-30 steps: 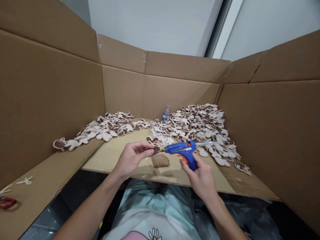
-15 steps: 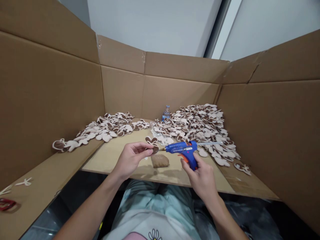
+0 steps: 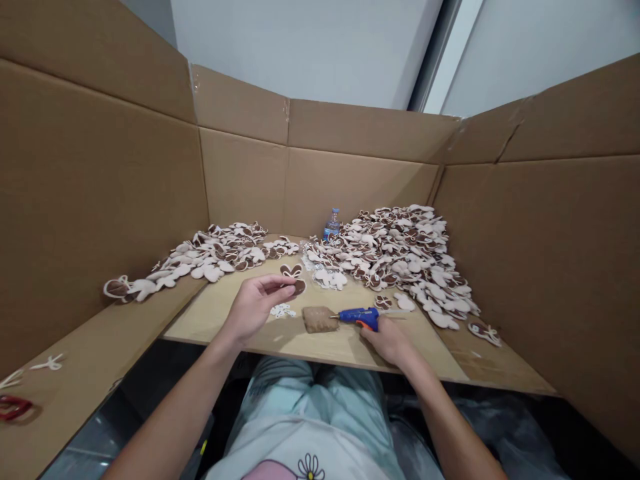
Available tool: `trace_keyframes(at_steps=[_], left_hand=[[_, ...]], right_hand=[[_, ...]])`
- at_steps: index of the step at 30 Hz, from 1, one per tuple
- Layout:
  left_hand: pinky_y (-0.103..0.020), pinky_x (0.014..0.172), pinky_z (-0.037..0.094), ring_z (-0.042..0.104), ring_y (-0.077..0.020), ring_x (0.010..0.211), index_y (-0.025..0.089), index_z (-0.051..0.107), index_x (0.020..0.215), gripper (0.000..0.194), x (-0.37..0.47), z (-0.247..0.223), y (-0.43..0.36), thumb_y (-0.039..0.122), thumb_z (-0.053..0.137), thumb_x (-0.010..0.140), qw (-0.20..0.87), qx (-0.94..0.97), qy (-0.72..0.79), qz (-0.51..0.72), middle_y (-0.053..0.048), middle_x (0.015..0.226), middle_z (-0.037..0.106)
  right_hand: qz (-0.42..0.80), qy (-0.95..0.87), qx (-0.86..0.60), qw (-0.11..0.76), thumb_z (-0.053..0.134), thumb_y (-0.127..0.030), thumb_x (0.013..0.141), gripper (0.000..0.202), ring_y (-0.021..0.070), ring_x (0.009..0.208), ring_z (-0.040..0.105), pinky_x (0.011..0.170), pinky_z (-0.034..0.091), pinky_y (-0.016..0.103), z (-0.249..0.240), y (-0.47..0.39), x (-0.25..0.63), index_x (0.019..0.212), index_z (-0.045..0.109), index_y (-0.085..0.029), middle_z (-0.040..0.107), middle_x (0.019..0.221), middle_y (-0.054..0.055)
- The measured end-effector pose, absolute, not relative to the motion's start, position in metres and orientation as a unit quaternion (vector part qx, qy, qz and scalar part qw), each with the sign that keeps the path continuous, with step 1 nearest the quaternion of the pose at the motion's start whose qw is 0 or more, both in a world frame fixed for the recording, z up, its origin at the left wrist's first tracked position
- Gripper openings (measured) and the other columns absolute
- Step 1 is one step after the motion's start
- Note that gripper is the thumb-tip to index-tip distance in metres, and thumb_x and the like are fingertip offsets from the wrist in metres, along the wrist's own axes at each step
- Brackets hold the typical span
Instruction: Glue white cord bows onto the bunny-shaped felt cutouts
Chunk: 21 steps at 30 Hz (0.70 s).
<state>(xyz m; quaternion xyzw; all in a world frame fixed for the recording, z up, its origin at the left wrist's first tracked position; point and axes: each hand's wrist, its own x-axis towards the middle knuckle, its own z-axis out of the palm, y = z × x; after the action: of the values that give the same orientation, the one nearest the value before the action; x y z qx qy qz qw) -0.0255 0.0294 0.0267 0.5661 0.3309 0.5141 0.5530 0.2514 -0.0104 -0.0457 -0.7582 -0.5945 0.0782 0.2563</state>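
A brown-and-white bunny-shaped felt piece [image 3: 299,287] is pinched between the thumb and fingers of my left hand [image 3: 257,303], above the board. My right hand [image 3: 390,339] grips a blue hot glue gun [image 3: 359,316] with an orange trigger, low over the board. Its nozzle points left and reaches the right edge of a brown, rough-looking block [image 3: 319,321]; I cannot tell whether they touch. Just below my left hand lies a small heap of white string bows [image 3: 283,311]. A brown piece with a bow [image 3: 383,302] lies behind the glue gun.
Large piles of felt pieces lie at the right [image 3: 400,247] and left [image 3: 220,253]. A water bottle [image 3: 332,225] stands at the back near a clear plastic bag [image 3: 311,257]. Cardboard walls [image 3: 365,180] surround the board. A red object [image 3: 14,407] lies far left.
The glue gun has moved down and away from the felt piece, its nozzle now at the brown block. My left hand has shifted slightly left with the piece, uncovering the white bows.
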Motion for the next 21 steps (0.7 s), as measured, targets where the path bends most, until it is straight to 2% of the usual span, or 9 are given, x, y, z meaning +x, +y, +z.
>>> trace_keyframes(at_steps=[4,7,9,11,12,15,18,21], left_hand=[[-0.033,0.086,0.057,0.073,-0.0194,0.087,0.017,0.076,0.086,0.019,-0.030,0.027,0.034,0.022,0.081,0.068,0.545,0.562,0.324,0.532,-0.006,0.091,0.078],[-0.034,0.085,0.058,0.073,-0.0204,0.086,0.017,0.076,0.086,0.020,-0.033,0.029,0.035,0.023,0.081,0.068,0.536,0.557,0.326,0.544,-0.006,0.090,0.078],[-0.035,0.084,0.058,0.073,-0.0205,0.086,0.017,0.076,0.086,0.020,-0.034,0.029,0.036,0.023,0.081,0.068,0.533,0.554,0.329,0.549,-0.007,0.090,0.078],[-0.034,0.085,0.057,0.072,-0.0197,0.085,0.016,0.075,0.086,0.020,-0.035,0.029,0.037,0.023,0.081,0.068,0.531,0.553,0.328,0.552,-0.006,0.089,0.078],[-0.034,0.085,0.057,0.072,-0.0192,0.084,0.016,0.075,0.085,0.019,-0.035,0.029,0.037,0.023,0.081,0.068,0.530,0.553,0.326,0.554,-0.006,0.089,0.078],[-0.034,0.084,0.057,0.072,-0.0188,0.083,0.016,0.075,0.082,0.019,-0.035,0.028,0.036,0.023,0.082,0.066,0.531,0.550,0.324,0.557,-0.005,0.086,0.078],[-0.037,0.085,0.057,0.073,-0.0213,0.085,0.015,0.075,0.083,0.020,-0.035,0.029,0.035,0.023,0.082,0.066,0.535,0.549,0.323,0.555,-0.007,0.087,0.078],[-0.039,0.087,0.057,0.072,-0.0227,0.089,0.014,0.075,0.085,0.022,-0.035,0.029,0.035,0.023,0.082,0.066,0.532,0.549,0.324,0.557,-0.008,0.090,0.078]], right_hand=[[0.079,-0.588,-0.771,0.231,0.065,-0.037,0.074,0.022,0.0193,0.050,0.058,0.047,0.038,0.027,-0.042,-0.015,0.253,0.062,0.056,-0.021,0.063,0.055,0.004],[0.042,-0.578,-0.787,0.214,0.070,-0.043,0.072,0.028,0.0263,0.061,0.063,0.054,0.042,0.032,-0.035,-0.021,0.252,0.071,0.061,-0.017,0.067,0.065,0.012],[-0.022,-0.594,-0.768,0.238,0.069,-0.037,0.076,0.025,0.0293,0.076,0.065,0.065,0.046,0.035,-0.031,-0.025,0.244,0.084,0.065,-0.013,0.070,0.081,0.017],[-0.050,-0.655,-0.700,0.279,0.062,-0.024,0.082,0.014,0.0270,0.087,0.064,0.077,0.046,0.034,-0.030,-0.027,0.228,0.090,0.067,-0.014,0.071,0.093,0.015],[-0.032,-0.695,-0.657,0.292,0.059,-0.019,0.083,0.011,0.0247,0.088,0.064,0.080,0.045,0.033,-0.029,-0.027,0.217,0.089,0.068,-0.016,0.072,0.091,0.012],[0.050,-0.762,-0.584,0.275,0.058,-0.012,0.081,0.015,0.0200,0.084,0.064,0.077,0.045,0.026,-0.029,-0.018,0.180,0.089,0.069,-0.018,0.072,0.086,0.007],[0.068,-0.780,-0.584,0.211,0.057,-0.011,0.081,0.021,0.0200,0.087,0.064,0.076,0.043,0.025,-0.025,0.005,0.148,0.098,0.068,-0.016,0.072,0.094,0.010],[0.075,-0.787,-0.584,0.183,0.057,-0.010,0.079,0.020,0.0197,0.082,0.064,0.072,0.041,0.025,-0.022,0.034,0.128,0.094,0.069,-0.015,0.072,0.092,0.011]])
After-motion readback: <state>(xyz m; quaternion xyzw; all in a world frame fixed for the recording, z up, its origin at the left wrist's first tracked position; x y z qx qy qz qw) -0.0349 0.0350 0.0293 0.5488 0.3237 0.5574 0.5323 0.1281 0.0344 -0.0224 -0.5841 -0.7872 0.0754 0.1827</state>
